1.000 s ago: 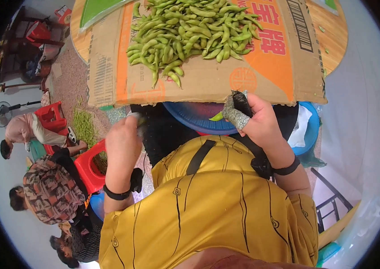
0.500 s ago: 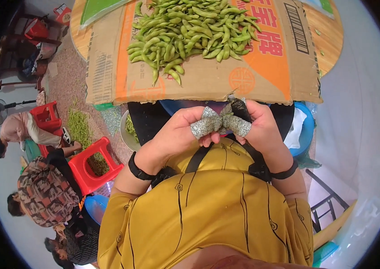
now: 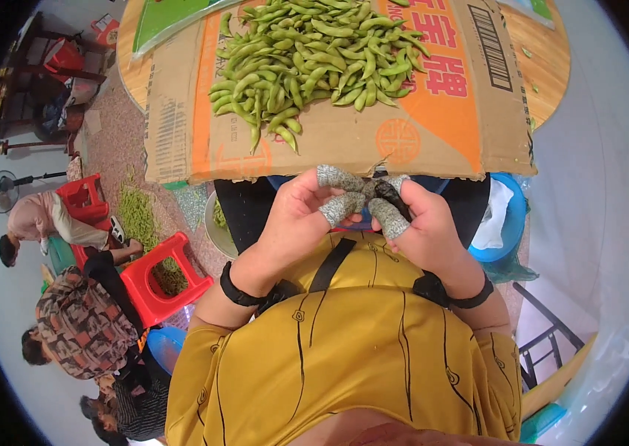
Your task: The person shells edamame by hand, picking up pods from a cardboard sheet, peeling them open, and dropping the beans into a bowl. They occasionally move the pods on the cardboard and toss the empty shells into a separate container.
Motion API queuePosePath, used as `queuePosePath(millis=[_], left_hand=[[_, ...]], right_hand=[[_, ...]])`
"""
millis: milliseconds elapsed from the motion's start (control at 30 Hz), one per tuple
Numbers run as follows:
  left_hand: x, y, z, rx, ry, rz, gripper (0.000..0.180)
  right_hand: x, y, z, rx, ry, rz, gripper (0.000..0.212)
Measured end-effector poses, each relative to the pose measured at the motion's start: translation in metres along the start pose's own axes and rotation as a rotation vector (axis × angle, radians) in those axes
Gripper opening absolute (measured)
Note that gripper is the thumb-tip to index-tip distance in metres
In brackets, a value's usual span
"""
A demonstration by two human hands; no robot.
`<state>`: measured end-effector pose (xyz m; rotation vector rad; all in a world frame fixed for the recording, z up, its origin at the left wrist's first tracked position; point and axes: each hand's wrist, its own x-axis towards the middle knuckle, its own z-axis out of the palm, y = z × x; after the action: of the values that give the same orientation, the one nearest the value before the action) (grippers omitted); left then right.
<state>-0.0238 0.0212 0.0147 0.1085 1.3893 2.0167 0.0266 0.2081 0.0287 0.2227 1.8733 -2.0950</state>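
Note:
My left hand (image 3: 290,219) and my right hand (image 3: 431,221) meet in front of my belly, just below the cardboard's near edge. Speckled grey wraps cover the thumb and forefinger tips of both. The left thumb and forefinger are pinched together, their tips against the right hand's fingers. A dark, wrinkled piece (image 3: 388,196) shows among my right hand's curled fingers; whether it is a wrap or a held thing is unclear. Whatever lies between the fingertips is hidden. Beyond my hands, a heap of green soybean pods (image 3: 314,63) rests on the flattened cardboard (image 3: 329,160).
The cardboard lies on a round wooden table (image 3: 552,74). A blue basin (image 3: 507,230) with white cloth stands at the right, a pale bowl (image 3: 214,230) at the left. Further left are a red stool (image 3: 166,279), pods on the floor (image 3: 138,215) and several people (image 3: 80,320).
My left forefinger has lifted and spread from the thumb, and the right fingers have shifted round the dark piece. The whole view has moved slightly. The pod heap looks the same.

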Motion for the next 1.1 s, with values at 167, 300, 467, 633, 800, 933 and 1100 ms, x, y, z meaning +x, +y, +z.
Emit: queuePosePath(millis=[167, 300, 467, 633, 800, 933, 1100], left_hand=[[-0.001, -0.001, -0.007, 0.057, 0.014, -0.011, 0.018], [-0.007, -0.003, -0.022, 0.2, 0.035, 0.051, 0.02], [-0.021, 0.0, -0.028, 0.314, 0.186, 0.107, 0.041], [-0.038, -0.004, -0.046, 0.464, 0.178, 0.244, 0.027], [-0.068, -0.012, -0.06, 0.409, 0.324, 0.352, 0.024], [-0.099, -0.022, -0.079, 0.303, 0.495, 0.385, 0.028], [-0.12, -0.026, -0.092, 0.196, 0.656, 0.252, 0.027]], right_hand=[[0.002, 0.004, -0.014, 0.129, 0.036, 0.116, 0.021], [0.002, 0.007, -0.018, 0.013, 0.153, 0.009, 0.021], [-0.002, 0.021, -0.034, -0.65, 0.065, -0.284, 0.014], [0.038, 0.054, -0.044, -0.986, -0.107, -0.168, 0.034], [0.105, 0.115, -0.041, -1.224, 0.043, -0.222, 0.046], [0.113, 0.125, -0.014, -1.134, 0.009, -0.232, 0.047], [0.129, 0.139, 0.002, -1.005, -0.051, -0.25, 0.048]])
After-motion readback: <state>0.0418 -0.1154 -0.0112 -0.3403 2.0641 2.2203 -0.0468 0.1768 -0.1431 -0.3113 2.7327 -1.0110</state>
